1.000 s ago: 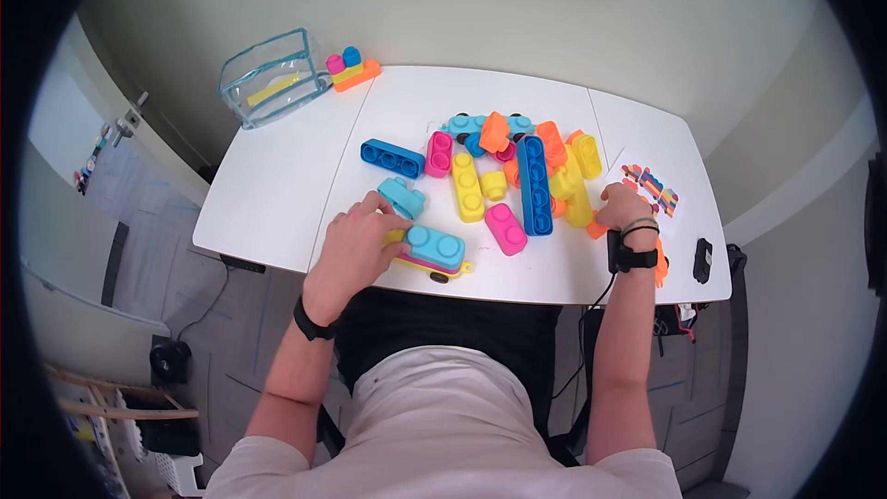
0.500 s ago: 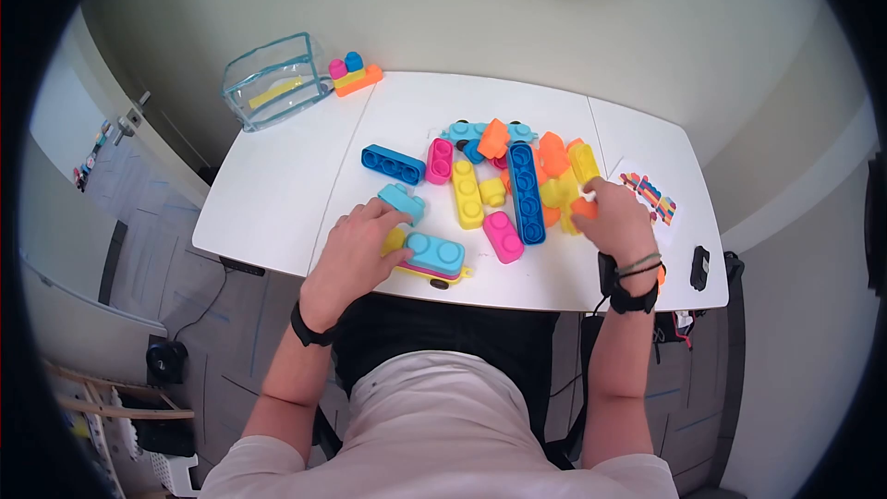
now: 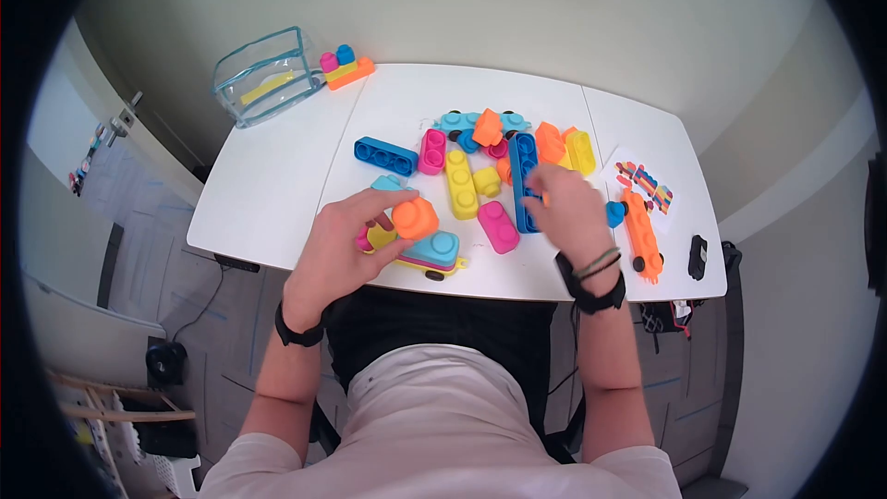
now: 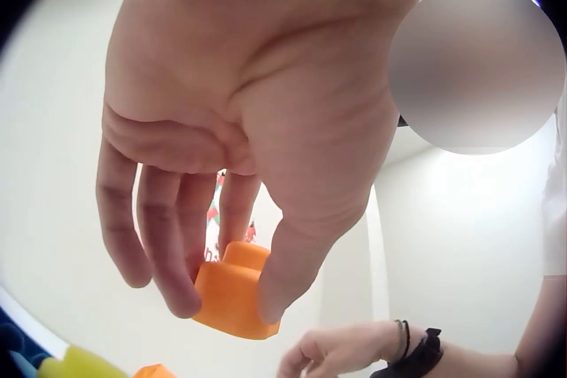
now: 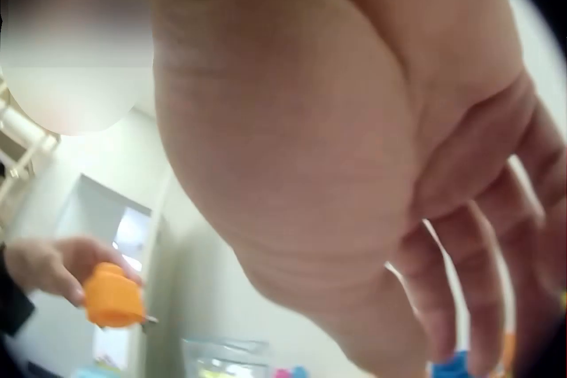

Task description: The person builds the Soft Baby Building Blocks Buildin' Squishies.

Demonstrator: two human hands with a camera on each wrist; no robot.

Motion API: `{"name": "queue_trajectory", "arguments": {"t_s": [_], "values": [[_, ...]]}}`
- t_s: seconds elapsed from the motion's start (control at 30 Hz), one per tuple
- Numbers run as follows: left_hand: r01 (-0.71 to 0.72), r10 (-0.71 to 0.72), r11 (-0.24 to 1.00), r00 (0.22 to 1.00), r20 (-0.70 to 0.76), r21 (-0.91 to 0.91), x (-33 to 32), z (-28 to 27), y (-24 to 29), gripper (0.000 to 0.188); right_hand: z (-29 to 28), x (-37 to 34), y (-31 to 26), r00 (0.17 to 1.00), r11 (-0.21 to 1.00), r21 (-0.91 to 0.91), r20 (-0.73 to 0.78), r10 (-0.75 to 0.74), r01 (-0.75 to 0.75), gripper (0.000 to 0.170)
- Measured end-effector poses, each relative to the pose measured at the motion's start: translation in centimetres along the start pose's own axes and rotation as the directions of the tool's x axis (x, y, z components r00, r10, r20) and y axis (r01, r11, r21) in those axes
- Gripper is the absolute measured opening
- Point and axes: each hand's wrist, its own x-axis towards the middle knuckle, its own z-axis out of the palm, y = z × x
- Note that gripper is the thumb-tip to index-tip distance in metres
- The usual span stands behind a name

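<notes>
My left hand (image 3: pixel 337 245) pinches a small orange block (image 3: pixel 416 218) between thumb and fingers; the left wrist view shows the same orange block (image 4: pixel 235 294) with its round stud upward. Below it stands a yellow wheeled base (image 3: pixel 434 270) with a pink layer and a light-blue block (image 3: pixel 436 248) stacked on it. A yellow block (image 3: pixel 381 237) beside them is partly hidden by the left fingers. My right hand (image 3: pixel 575 217), fingers spread and loosely bent, is over the blocks with its fingertips close to the long blue block (image 3: pixel 523 162). It covers some of the yellow pieces.
Several loose blocks lie mid-table, among them a pink block (image 3: pixel 499 227) and a long yellow block (image 3: pixel 460 185). An orange wheeled base (image 3: pixel 641 236), a printed picture sheet (image 3: pixel 610 171) and a black device (image 3: pixel 698 257) are at the right. A clear bag (image 3: pixel 268 79) stands at back left.
An orange block that was at my right fingers half a second ago now appears in my left hand, which has risen slightly. My right hand has moved left from beside the yellow pieces.
</notes>
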Motion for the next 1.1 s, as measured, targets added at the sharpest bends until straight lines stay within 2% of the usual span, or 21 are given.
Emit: {"name": "queue_trajectory", "arguments": {"t_s": [0.03, 0.07, 0.17, 0.23, 0.3, 0.33, 0.37, 0.4, 0.43, 0.47, 0.5, 0.53, 0.57, 0.63, 0.67, 0.73, 0.9, 0.97, 1.0, 1.03, 1.1], "values": [[-0.016, 0.018, 0.998, 1.0, -0.024, 0.068, 0.1, -0.1, -0.4, 0.063, 0.3, 0.6, 1.5, 0.986, 0.967, -0.204, 0.02, 0.163, -0.155, 0.031], [-0.031, 0.038, 0.99, 0.998, -0.046, 0.137, 0.2, -0.2, -0.9, 0.06, 1.6, 1.6, 3.9, 0.958, 0.899, -0.365, 0.058, 0.28, -0.241, 0.033], [-0.048, 0.069, 0.986, 0.989, -0.129, 0.162, 0.5, -0.2, -2.2, 0.056, 2.4, 1.8, 6.2, 0.954, 0.915, -0.336, 0.118, 0.275, -0.222, 0.025], [-0.041, 0.063, 0.985, 0.99, -0.129, 0.167, 0.6, -0.4, -2.6, 0.055, 2.9, 2.7, 6.2, 0.952, 0.912, -0.334, 0.104, 0.288, -0.239, 0.025], [-0.02, 0.042, 0.986, 0.99, -0.132, 0.163, 0.7, -0.4, -2.8, 0.055, 3.3, 3.3, 5.2, 0.965, 0.942, -0.215, -0.006, 0.263, -0.258, 0.024], [-0.016, 0.035, 0.987, 0.993, -0.113, 0.161, 0.8, -0.6, -2.7, 0.055, 3.8, 3.2, 4.6, 0.966, 0.942, -0.221, 0.007, 0.26, -0.252, 0.024], [-0.015, 0.03, 0.987, 0.995, -0.094, 0.162, 0.7, -0.6, -2.7, 0.056, 4.3, 3.2, 3.9, 0.99, 0.991, -0.065, -0.089, 0.113, -0.119, 0.025], [-0.009, 0.025, 0.987, 0.995, -0.099, 0.159, 0.6, -0.5, -2.8, 0.056, 4.5, 3.4, 3.6, 0.977, 0.996, 0.079, -0.211, -0.02, 0.038, 0.026], [0.0, 0.014, 0.989, 0.995, -0.097, 0.149, 0.6, -0.4, -2.9, 0.056, 5.0, 3.7, 3.7, 0.977, 0.996, 0.077, -0.209, -0.028, 0.045, 0.026], [0.011, 0.002, 0.99, 0.995, -0.095, 0.141, 0.5, -0.4, -2.9, 0.056, 6.4, 4.0, 4.2, 0.953, 0.972, 0.047, -0.216, -0.214, 0.229, 0.029], [0.015, 0.0, 0.989, 0.995, -0.103, 0.144, 0.5, -0.4, -2.8, 0.056, 7.8, 4.4, 4.6, 0.893, 0.914, 0.017, -0.219, -0.392, 0.405, 0.033], [0.016, -0.002, 0.99, 0.995, -0.096, 0.14, 0.4, -0.3, -2.7, 0.056, 8.5, 4.1, 4.2, 0.905, 0.925, -0.082, -0.192, -0.381, 0.372, 0.036], [0.016, -0.004, 0.991, 0.996, -0.087, 0.135, 0.3, -0.3, -2.5, 0.057, 8.6, 4.1, 4.3, 0.903, 0.923, -0.08, -0.19, -0.384, 0.376, 0.036], [0.045, -0.035, 0.99, 0.997, -0.075, 0.137, 0.0, -0.5, -2.1, 0.056, 7.4, 4.2, 4.6, 0.985, 0.971, -0.183, -0.05, -0.164, 0.152, 0.034], [0.074, -0.066, 0.988, 0.996, -0.061, 0.138, -0.2, -0.5, -2.0, 0.056, 6.6, 4.3, 4.5, 0.984, 0.97, -0.185, -0.047, -0.171, 0.16, 0.034], [0.059, -0.051, 0.986, 0.997, -0.056, 0.155, -0.6, -0.9, -2.5, 0.055, 5.2, 4.8, 4.5, 0.99, 0.985, -0.155, -0.131, 0.052, -0.073, 0.035], [0.072, -0.079, 0.97, 0.997, 0.022, 0.232, -1.1, -0.8, -2.2, 0.052, 7.5, 4.6, 6.1, 0.982, 0.973, -0.233, -0.185, -0.047, 0.002, 0.046], [0.072, -0.083, 0.975, 0.996, 0.044, 0.209, -1.1, -0.6, -1.9, 0.052, 8.6, 4.1, 5.3, 0.973, 0.937, -0.331, -0.153, -0.17, 0.112, 0.048], [0.07, -0.081, 0.975, 0.996, 0.044, 0.212, -1.1, -0.5, -1.8, 0.052, 9.3, 4.4, 5.5, 0.988, 0.938, -0.33, -0.071, -0.139, 0.109, 0.036], [0.048, -0.06, 0.975, 0.997, 0.047, 0.217, -1.2, -0.4, -1.9, 0.052, 9.1, 4.4, 5.0, 0.987, 0.938, -0.329, -0.074, -0.14, 0.108, 0.036], [0.026, -0.039, 0.974, 0.998, 0.056, 0.224, -1.2, -0.3, -1.9, 0.052, 8.9, 3.9, 3.9, 0.986, 0.924, -0.346, 0.099, -0.138, 0.164, 0.02]]}}
